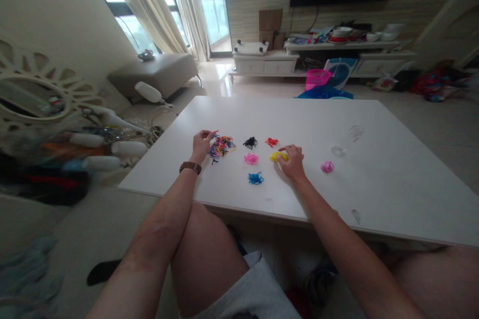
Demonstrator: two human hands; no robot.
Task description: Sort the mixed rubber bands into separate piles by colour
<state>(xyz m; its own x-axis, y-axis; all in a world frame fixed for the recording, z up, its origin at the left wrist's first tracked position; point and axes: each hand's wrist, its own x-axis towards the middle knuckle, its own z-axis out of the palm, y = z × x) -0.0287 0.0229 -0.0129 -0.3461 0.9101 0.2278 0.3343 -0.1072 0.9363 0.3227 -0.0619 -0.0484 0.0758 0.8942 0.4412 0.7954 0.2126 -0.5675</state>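
Small elastic bands lie sorted by colour on a white table (392, 179). My left hand (201, 145) pinches a red band at the edge of the mixed multicoloured pile (221, 146). My right hand (292, 160) rests closed on the yellow pile (276, 156), fingertips touching it. Between my hands lie a black pile (250, 142), a red pile (271, 142), a pink pile (251, 159) and a blue pile (256, 178). A brown watch strap is on my left wrist.
A pink lid or ball (327, 167) and a clear plastic container (348, 139) lie right of my hands. White bottles and clutter (101, 149) crowd the table's left side. A TV stand (322, 55) and pink basket (316, 79) stand behind.
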